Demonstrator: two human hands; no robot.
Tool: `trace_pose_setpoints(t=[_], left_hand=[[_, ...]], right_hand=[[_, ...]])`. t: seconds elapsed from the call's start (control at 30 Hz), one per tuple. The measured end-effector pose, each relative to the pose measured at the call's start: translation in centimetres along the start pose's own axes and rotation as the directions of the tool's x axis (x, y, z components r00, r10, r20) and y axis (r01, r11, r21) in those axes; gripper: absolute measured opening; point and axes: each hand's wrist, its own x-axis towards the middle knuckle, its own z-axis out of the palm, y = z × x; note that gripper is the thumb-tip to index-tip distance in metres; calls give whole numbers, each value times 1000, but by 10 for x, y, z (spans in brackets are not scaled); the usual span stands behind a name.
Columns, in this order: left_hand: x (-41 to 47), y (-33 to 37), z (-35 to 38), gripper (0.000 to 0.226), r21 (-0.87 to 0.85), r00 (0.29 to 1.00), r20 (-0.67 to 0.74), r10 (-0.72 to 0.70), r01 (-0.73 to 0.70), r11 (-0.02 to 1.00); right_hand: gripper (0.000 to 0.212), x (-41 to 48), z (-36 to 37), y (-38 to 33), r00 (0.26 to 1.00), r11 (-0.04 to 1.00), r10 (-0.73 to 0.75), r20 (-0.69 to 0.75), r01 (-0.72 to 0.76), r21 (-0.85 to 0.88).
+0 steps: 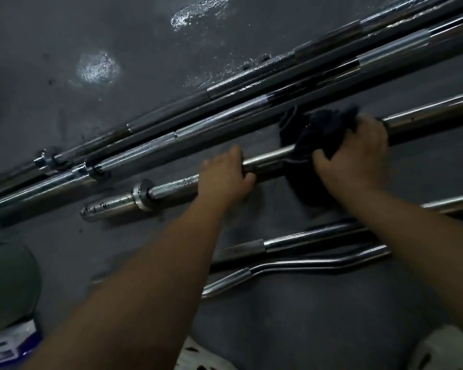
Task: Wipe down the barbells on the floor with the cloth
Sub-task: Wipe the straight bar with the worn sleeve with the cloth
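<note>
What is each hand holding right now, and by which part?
The left hand grips the barbell by its shaft, inboard of the collar. The right hand holds the dark cloth bunched over the same shaft farther along.

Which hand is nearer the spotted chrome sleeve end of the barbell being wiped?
Left. The left hand grips the shaft a little along from the spotted chrome sleeve; the right hand holds the dark cloth on the same shaft, farther along beyond the left hand.

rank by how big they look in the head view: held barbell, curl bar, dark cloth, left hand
1. held barbell
2. curl bar, longer yet thinner than the cloth, so close
3. dark cloth
4. left hand
</note>
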Motion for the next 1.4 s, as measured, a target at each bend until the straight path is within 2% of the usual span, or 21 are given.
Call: trace_pose_setpoints(t=[0.07,0.1,0.17,0.27,0.33,0.4,0.5,0.53,0.6,0.7,0.77,0.8,0.9,0.97,1.07,1.13,1.2,1.27,1.3,1.33,1.4], left_hand=[[-19,7,22,34,-14,982,-186,-28,25,1000],[-22,5,30,33,-134,965,-248,-85,53,990],[-18,-2,34,29,-392,973,-103,-207,151,907],[5,-9,19,27,-98,981,186,-48,67,993],[22,-5,-6,22,-148,938,347,-12,67,987],[32,-6,-15,26,-237,917,398,4,99,967],[5,-6,5,27,-91,1000,8,6,-5,996],[-6,-6,14,24,-17,996,-85,8,-10,1000],[-8,-5,19,18,95,999,-49,7,-2,995],[16,-14,-1,26,-60,943,334,-8,30,998],[30,-17,-19,19,-238,876,481,44,83,968],[31,-15,-21,16,-247,892,448,58,62,967],[5,-4,0,23,-56,999,35,-38,40,998],[-17,5,9,25,28,997,-76,-21,23,999],[-1,1,-11,29,-62,971,240,-3,19,998],[21,-9,-26,32,-230,845,534,10,134,964],[22,-12,-28,32,-183,883,469,-6,103,978],[2,-7,-11,31,6,988,135,-74,74,997],[-14,-3,-3,30,58,996,38,-81,79,995],[-21,1,-1,28,62,997,4,-76,76,995],[-8,-4,-5,25,20,983,179,-49,46,999]], right_hand=[[48,-15,19,-48,993,999,-50,103,51,-12],[45,-25,27,-69,973,987,-159,167,160,10],[49,-40,39,-84,895,920,-391,213,378,102],[57,-18,29,-53,810,842,-538,233,528,109],[53,1,20,-19,865,880,-473,167,475,32],[57,2,15,-2,956,958,-288,51,287,18],[61,-11,28,-40,996,998,-59,72,59,1],[58,-17,30,-58,986,994,-107,124,106,15],[53,-27,37,-76,920,938,-345,187,346,31],[65,-10,30,-54,783,826,-557,276,558,84],[66,7,20,-25,809,841,-525,263,541,15],[64,11,17,-11,858,877,-467,214,480,-12],[61,-4,20,-8,969,972,-232,84,233,-2],[60,-24,29,-36,980,986,-167,108,166,19],[66,-29,32,-50,880,908,-411,238,419,18],[69,-11,21,-34,790,830,-542,287,556,38],[69,10,11,-11,797,831,-534,282,556,1],[65,8,7,-2,899,916,-379,221,399,-52],[63,-1,10,-7,940,950,-287,183,304,-72],[63,-11,15,-18,959,964,-231,163,248,-92],[65,-22,24,-38,927,942,-299,227,325,-86]])
